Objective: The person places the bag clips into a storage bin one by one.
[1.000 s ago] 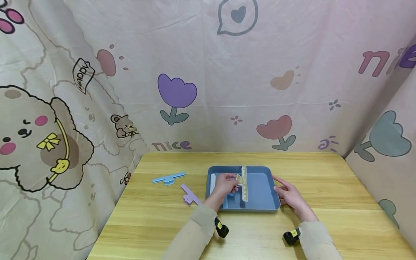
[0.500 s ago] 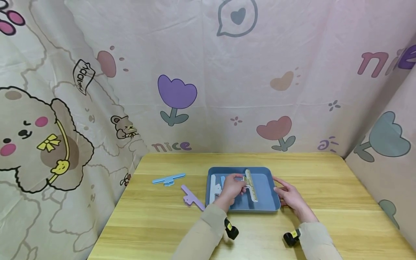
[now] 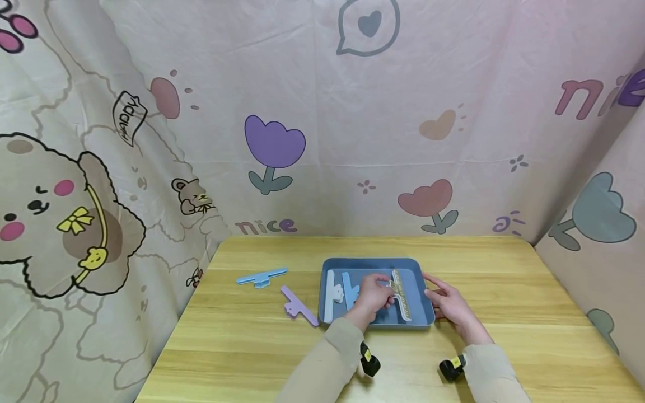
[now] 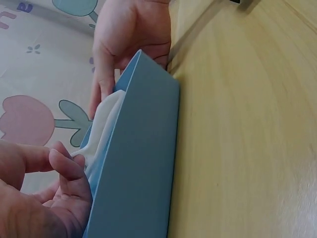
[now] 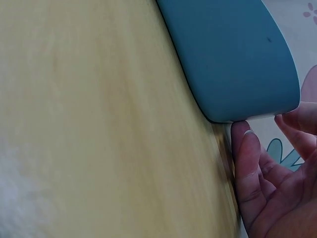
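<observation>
My left hand [image 3: 372, 295] pinches the tab of a pale, gold-patterned bag clip [image 3: 403, 305] over the right part of a blue tray [image 3: 414, 282]. In the left wrist view the clip [image 4: 103, 121] shows white behind the tray wall [image 4: 141, 148], close to the thumb and fingertips. My right hand [image 3: 453, 308] holds the tray's right end, thumb at the rim and other fingers against the outer wall [image 5: 242, 74]. A white bag clip [image 3: 330, 296] and a blue bag clip [image 3: 347, 288] lie side by side in the tray's left part, the blue one partly hidden by my left hand.
Left of the tray, a purple bag clip [image 3: 298, 305] lies slanted, its lower end close to the tray wall. A light blue bag clip [image 3: 262, 277] rests farther left on the wooden table [image 3: 242, 347]. A printed curtain [image 3: 322, 196] hangs behind the table.
My left hand has moved right with the gold-patterned clip, which has turned to a slant and come lower in the view. The white and blue clips are uncovered. My right hand stays.
</observation>
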The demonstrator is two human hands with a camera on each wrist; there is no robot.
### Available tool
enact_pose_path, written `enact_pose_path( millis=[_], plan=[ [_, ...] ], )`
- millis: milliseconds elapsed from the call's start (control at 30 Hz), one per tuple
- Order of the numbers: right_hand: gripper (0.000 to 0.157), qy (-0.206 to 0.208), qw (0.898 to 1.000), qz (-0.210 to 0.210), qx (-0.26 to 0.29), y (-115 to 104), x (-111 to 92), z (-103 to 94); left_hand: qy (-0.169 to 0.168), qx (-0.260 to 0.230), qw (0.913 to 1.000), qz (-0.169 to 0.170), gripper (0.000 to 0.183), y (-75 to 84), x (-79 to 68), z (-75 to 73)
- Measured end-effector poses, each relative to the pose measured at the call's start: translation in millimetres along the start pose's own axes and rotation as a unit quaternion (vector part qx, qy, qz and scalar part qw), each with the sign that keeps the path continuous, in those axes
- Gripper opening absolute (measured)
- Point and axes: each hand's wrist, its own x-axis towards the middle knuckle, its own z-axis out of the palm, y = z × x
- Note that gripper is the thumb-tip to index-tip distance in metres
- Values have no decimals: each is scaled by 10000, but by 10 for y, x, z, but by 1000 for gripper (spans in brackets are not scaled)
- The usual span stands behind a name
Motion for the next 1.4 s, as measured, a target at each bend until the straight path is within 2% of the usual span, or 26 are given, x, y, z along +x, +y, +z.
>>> enact_pose_path(
  millis=[300, 600, 867, 1100, 1233, 1400],
  plan=[
    [54, 18, 10000, 3, -60, -13, -9, 0, 39, 170, 9998, -52, 32, 13, 0, 78],
    [54, -8, 10000, -18, -87, -22, -11, -8, -787, 493, 9956, -91, 37, -5, 28, 96],
    [54, 22, 10000, -37, -89, -1, 7, -12, -928, 541, 9940, -206, 44, 21, -2, 72],
    [56, -18, 10000, -36, -79, 18, 17, -11, -799, 527, 9954, 41, 41, 125, -74, -96],
    [56, -18, 9999, -25, -113, 8, 4, -15, -758, 471, 9957, 239, 34, 194, -120, -236],
    [56, -54, 9999, -22, -137, -4, -7, -14, -707, 505, 9951, 464, 37, 295, -175, -433]
  ],
)
